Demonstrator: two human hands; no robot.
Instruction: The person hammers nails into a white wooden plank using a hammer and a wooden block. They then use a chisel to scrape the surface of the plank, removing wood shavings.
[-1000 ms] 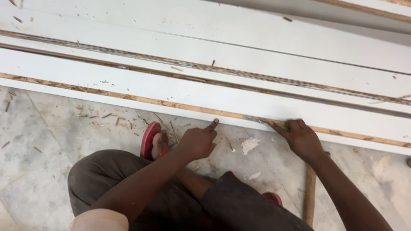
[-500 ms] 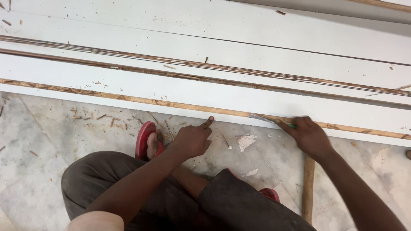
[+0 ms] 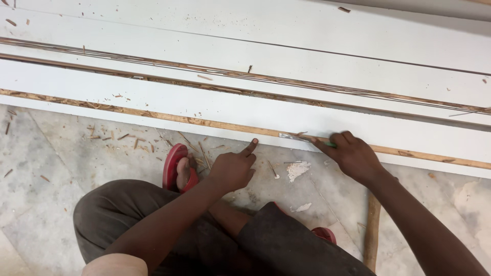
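**Scraper blade at the raw edge of the white board**

At the far left the marble floor [image 3: 46, 158] is littered with wood splinters [image 3: 110, 137], lying just below the long white board [image 3: 153, 97] that runs across in front of me. Its near edge shows a bare wooden strip [image 3: 169, 118], rough and chipped. My foot in a red sandal [image 3: 174, 164] sits beside my bent knee in dark trousers [image 3: 117, 214].

My left hand [image 3: 232, 168] rests on the floor by the board, fingers curled in, the forefinger stretched out so that its tip touches the lower edge of the board. It holds nothing.

Just to the right of that fingertip the thin metal blade of a scraper [image 3: 294, 136] lies flat along the wooden strip, pointing left. My right hand [image 3: 353, 156] is clamped round its green handle, most of which is hidden under my fingers. A lump of white filler [image 3: 297, 169] lies on the floor between my hands. Further right a wooden stick [image 3: 372, 230] lies on the floor beside my right forearm
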